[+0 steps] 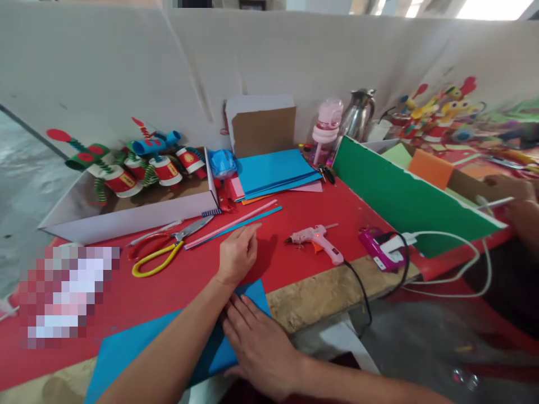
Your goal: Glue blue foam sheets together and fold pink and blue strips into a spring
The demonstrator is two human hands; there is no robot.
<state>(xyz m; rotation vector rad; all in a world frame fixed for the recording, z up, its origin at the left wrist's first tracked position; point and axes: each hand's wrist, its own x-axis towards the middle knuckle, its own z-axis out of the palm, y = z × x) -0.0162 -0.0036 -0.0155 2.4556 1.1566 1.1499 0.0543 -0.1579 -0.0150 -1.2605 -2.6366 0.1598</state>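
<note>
A sheet of blue paper (138,336) lies at the table's near edge, hanging partly over it. My right hand (261,345) rests flat on the sheet with its fingers stretched out. My left hand (238,252) is beyond it, over the red tabletop, fingers curled in; whatever they may hold is hidden. My left forearm crosses above the sheet and covers part of it. Just past my left hand lie a pink paper strip (231,224) and a blue paper strip (252,219). A pink glue gun (318,238) with a lit red light lies to the right.
Scissors (158,264) with red and yellow handles lie left. Behind are a white box (138,216) of paper-cup figures, a blue paper stack (273,171), a pink bottle (326,126) and a steel jug (357,112). Right are a purple power strip (385,249), a green-sided box (404,196) and another person's hand (511,188).
</note>
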